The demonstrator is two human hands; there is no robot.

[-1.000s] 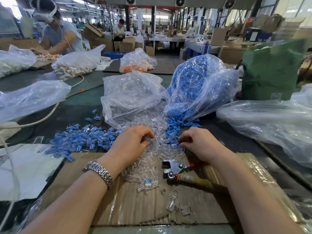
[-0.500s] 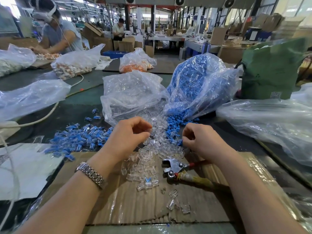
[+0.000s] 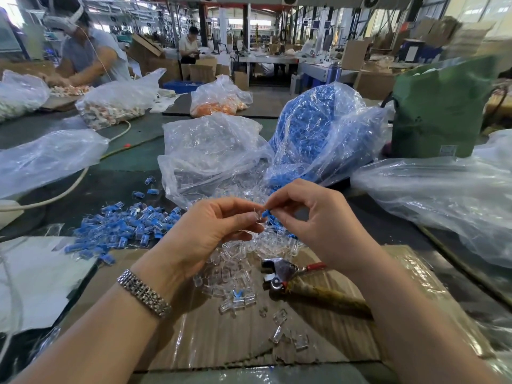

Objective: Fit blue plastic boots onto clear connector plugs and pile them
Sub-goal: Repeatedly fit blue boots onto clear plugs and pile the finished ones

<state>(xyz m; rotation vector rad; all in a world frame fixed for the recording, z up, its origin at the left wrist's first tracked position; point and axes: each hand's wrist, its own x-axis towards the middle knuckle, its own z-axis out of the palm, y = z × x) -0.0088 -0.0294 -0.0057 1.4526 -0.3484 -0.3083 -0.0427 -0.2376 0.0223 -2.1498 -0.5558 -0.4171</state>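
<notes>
My left hand (image 3: pixel 213 231) pinches a clear connector plug (image 3: pixel 259 215) at its fingertips. My right hand (image 3: pixel 313 220) pinches a small blue boot (image 3: pixel 266 213) against that plug, above the table. Below them lies a loose heap of clear plugs (image 3: pixel 235 275) on cardboard. A pile of fitted blue-and-clear pieces (image 3: pixel 124 228) lies to the left. Behind stand an open bag of clear plugs (image 3: pixel 210 151) and a bag of blue boots (image 3: pixel 318 128).
Metal pliers with a red and yellow handle (image 3: pixel 288 275) lie on the cardboard sheet (image 3: pixel 194 336) right of centre. Clear plastic bags (image 3: pixel 443 195) crowd both sides. A green bag (image 3: pixel 440 106) stands at the back right. Another person (image 3: pixel 86 54) works at far left.
Both hands rose from the heaps on the table and came together; the left now holds a clear plug and the right a blue boot, meeting at the fingertips.
</notes>
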